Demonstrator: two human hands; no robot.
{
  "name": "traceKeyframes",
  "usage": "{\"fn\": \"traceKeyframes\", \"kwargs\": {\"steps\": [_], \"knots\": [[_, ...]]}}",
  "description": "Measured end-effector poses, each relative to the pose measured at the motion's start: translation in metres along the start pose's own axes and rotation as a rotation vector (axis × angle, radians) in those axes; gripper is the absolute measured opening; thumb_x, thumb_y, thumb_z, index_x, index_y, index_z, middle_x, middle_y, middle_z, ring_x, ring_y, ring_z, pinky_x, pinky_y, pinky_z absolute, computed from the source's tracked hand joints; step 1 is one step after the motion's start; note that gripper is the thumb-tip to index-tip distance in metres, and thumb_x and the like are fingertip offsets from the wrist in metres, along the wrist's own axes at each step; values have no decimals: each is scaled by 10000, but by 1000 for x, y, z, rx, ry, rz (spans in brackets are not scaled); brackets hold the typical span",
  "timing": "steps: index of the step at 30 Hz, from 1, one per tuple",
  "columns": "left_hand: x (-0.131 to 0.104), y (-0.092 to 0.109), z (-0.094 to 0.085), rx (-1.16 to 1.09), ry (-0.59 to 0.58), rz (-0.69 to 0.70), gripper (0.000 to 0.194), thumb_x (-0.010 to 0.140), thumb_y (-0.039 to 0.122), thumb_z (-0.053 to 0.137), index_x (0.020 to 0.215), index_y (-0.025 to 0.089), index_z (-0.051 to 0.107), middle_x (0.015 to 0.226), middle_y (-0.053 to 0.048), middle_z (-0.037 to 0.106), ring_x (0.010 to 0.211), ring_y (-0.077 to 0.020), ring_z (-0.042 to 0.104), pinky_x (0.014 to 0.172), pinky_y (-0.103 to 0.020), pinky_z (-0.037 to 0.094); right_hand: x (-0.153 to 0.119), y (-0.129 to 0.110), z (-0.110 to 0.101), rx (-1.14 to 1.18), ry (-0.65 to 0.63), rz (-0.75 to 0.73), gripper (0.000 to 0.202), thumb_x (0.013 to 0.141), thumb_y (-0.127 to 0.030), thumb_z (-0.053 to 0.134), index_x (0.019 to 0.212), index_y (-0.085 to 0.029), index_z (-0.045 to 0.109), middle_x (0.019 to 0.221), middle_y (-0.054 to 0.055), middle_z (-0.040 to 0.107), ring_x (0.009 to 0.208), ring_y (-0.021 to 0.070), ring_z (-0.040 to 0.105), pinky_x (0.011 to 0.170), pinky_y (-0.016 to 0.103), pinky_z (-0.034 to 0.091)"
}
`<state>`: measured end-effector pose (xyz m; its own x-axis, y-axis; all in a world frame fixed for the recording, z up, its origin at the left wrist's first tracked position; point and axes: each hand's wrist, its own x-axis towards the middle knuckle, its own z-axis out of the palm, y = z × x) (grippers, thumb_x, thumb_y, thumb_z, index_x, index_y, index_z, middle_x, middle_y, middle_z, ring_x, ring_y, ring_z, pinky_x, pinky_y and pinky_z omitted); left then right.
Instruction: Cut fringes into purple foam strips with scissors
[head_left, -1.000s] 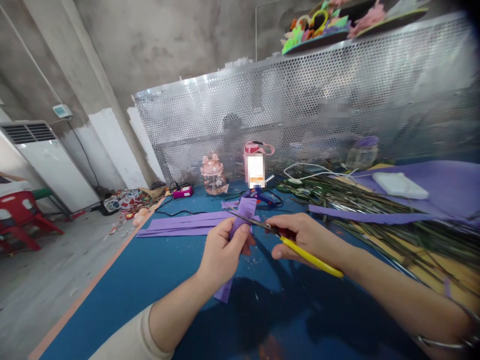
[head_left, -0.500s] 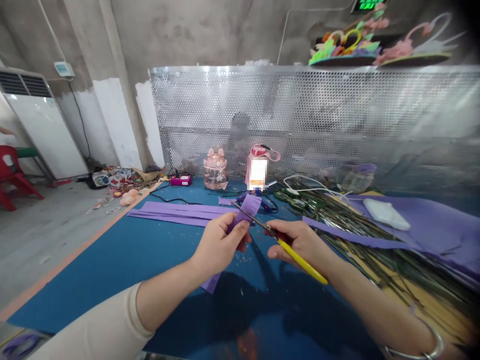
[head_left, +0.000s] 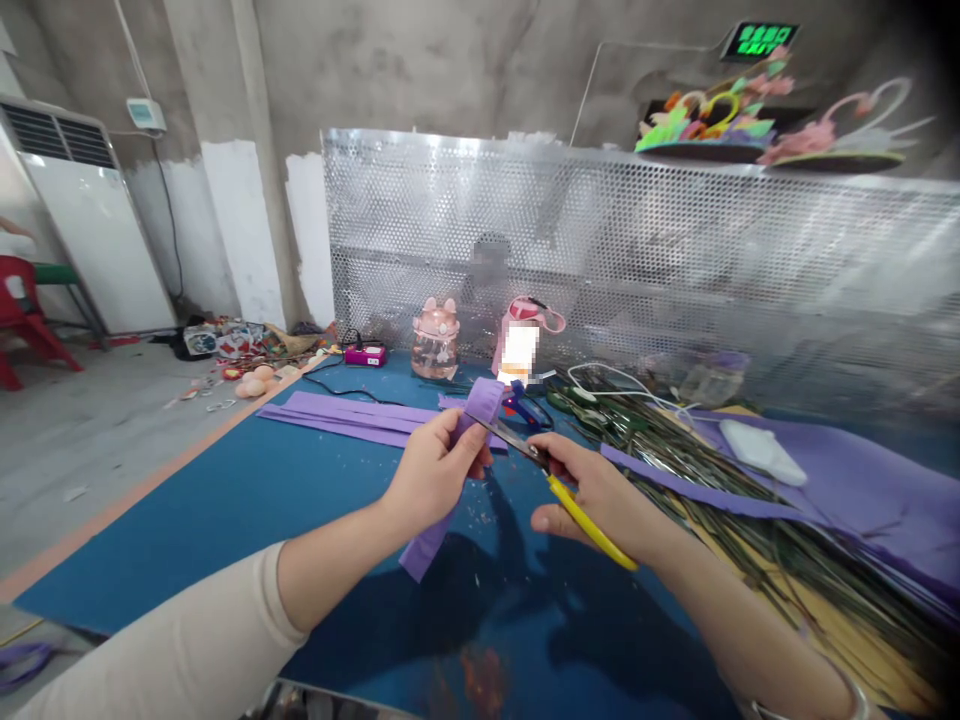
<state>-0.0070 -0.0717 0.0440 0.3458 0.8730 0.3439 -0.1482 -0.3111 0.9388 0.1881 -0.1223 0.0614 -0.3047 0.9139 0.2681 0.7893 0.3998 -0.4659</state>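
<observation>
My left hand (head_left: 435, 465) pinches a purple strip (head_left: 486, 400) whose top curls over above the fingers; its lower end (head_left: 424, 548) hangs below the wrist. In my right hand (head_left: 600, 490) are scissors with yellow handles (head_left: 589, 522), the blades pointing left and touching the strip beside my left thumb. Behind my left hand, more purple strips (head_left: 337, 415) lie flat on the blue table (head_left: 225, 520). A blue glue gun (head_left: 531, 408) rests just beyond the blades.
A pink-lidded jar (head_left: 436, 340), a magenta power socket (head_left: 365, 355) and a pink bottle (head_left: 504, 345) stand at the back. To the right lie dark green stems (head_left: 675, 455), a purple sheet (head_left: 862, 460) and a white packet (head_left: 761, 450). A perforated metal panel (head_left: 637, 250) rises behind.
The strip's curled top has moved slightly left and down, and the blades now meet it lower, near my left thumb. The camera view has shifted a little.
</observation>
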Motion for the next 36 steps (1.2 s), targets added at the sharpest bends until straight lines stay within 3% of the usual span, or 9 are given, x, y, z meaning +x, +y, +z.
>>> {"fn": "traceKeyframes", "kwargs": {"steps": [4,11,21,36], "knots": [[-2,-1,2,33,-34,-10,232,831,365,512,702,173,513,615,13,573,510,-87,508,502,-208,403,1,3,2,52,1,-29,694,655,-680,626,1129,-186,510,938,79,579,788,230,529,673,313,441],[-7,0,6,77,-59,-17,243,827,356,521,667,173,519,596,12,576,496,-87,508,477,-199,380,1,5,4,67,14,-47,777,629,-763,549,1100,-145,552,877,70,570,728,200,493,586,269,407],[-5,-2,5,61,-73,-17,247,835,355,511,675,167,515,603,16,567,493,-78,498,480,-192,377,2,7,4,103,17,-47,559,692,-672,595,892,-150,596,617,-51,288,551,108,237,476,235,217],[-6,0,5,14,-91,-46,234,844,333,498,693,154,505,609,22,555,497,-66,487,488,-188,379,3,5,2,69,23,-3,456,714,-569,645,832,-130,620,559,-64,249,520,98,212,450,227,195]]}}
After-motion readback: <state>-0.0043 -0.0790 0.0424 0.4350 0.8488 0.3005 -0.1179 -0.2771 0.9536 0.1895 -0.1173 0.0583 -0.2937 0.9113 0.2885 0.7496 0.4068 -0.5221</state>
